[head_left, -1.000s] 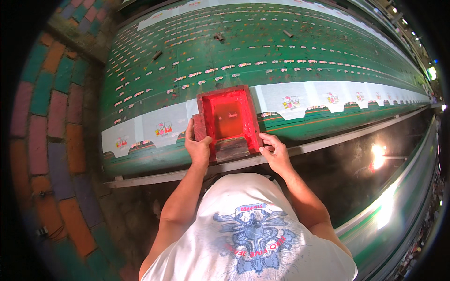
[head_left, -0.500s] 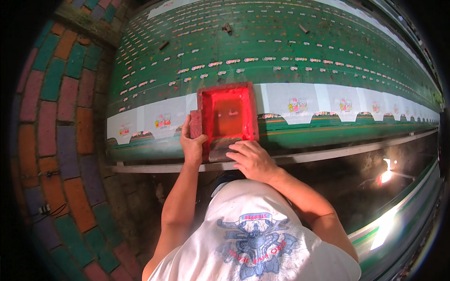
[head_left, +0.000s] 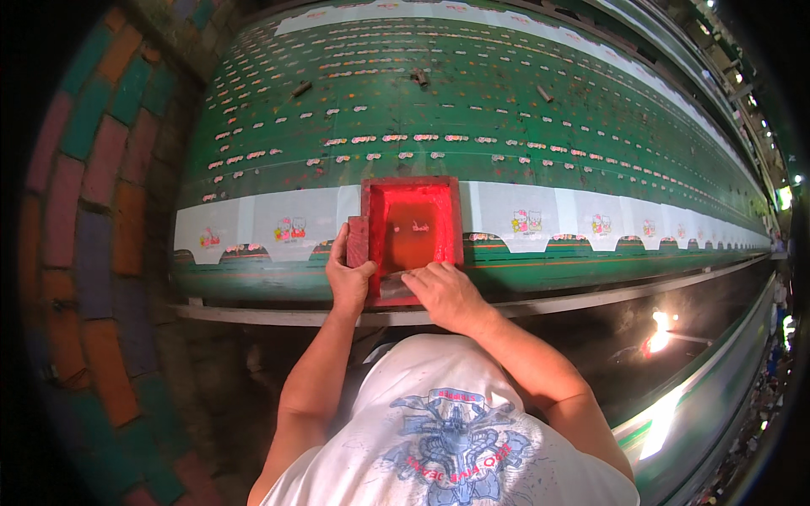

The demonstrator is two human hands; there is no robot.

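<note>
A red-stained screen-printing frame [head_left: 457, 221] lies across a row of white fabric pieces [head_left: 492, 201] on the long green table. Red ink coats its inner edges, and a small motif shows through the orange-red mesh [head_left: 407, 232]. My left hand [head_left: 348, 285] is closed round the wooden block [head_left: 358, 242] on the frame's left side, with the thumb at the near corner. At the frame's near end my right hand [head_left: 451, 297] grips a flat dark squeegee [head_left: 393, 287], fingers over its right part. The squeegee's lower edge is hard to make out.
Printed cartoon figures [head_left: 530, 223] mark the fabric either side of the frame. Small stubs [head_left: 419, 78] lie farther up the green table [head_left: 278, 173]. A pale rail [head_left: 540, 304] runs along its near edge. Coloured paving bricks [head_left: 110, 160] lie left; another green table [head_left: 675, 430] stands right.
My right hand's spread fingers have drawn together on the squeegee. My left hand keeps its hold on the frame's block. The whole view has shifted, so the table appears slightly lower.
</note>
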